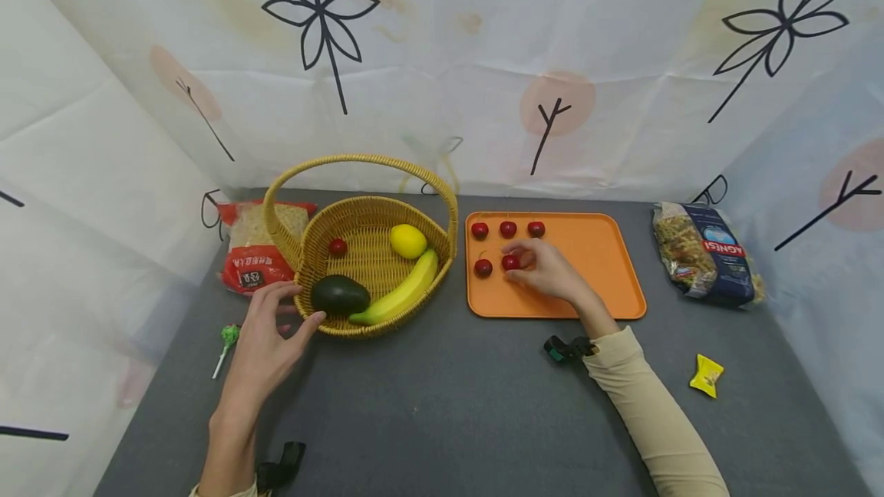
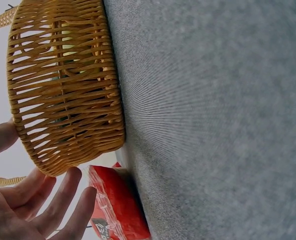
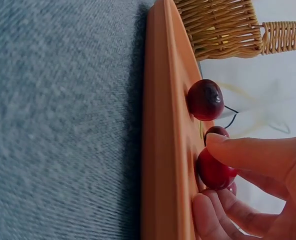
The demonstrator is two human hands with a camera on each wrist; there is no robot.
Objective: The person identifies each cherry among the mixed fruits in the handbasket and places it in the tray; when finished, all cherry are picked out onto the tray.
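On the orange tray (image 1: 573,274), my right hand (image 1: 545,271) pinches a red cherry (image 3: 214,169) between thumb and fingers, low over the tray surface. Another cherry (image 1: 483,268) lies just left of it, and a row of 3 cherries (image 1: 508,229) sits behind. My left hand (image 1: 269,347) is at the left end of the yellow wicker basket (image 1: 373,206), thumb and fingertips touching its rim, fingers spread and fairly straight. Inside the basket are an avocado (image 1: 340,295), a banana (image 1: 404,291), a lemon (image 1: 408,241) and one cherry (image 1: 338,248).
A red-and-clear food bag (image 1: 252,255) lies behind the basket's left side. A green-wrapped lollipop (image 1: 229,337) is left of my left hand. At the right are a pasta bag (image 1: 707,255) and a yellow wrapped candy (image 1: 707,376). Patterned cloth walls surround the grey table (image 1: 442,405).
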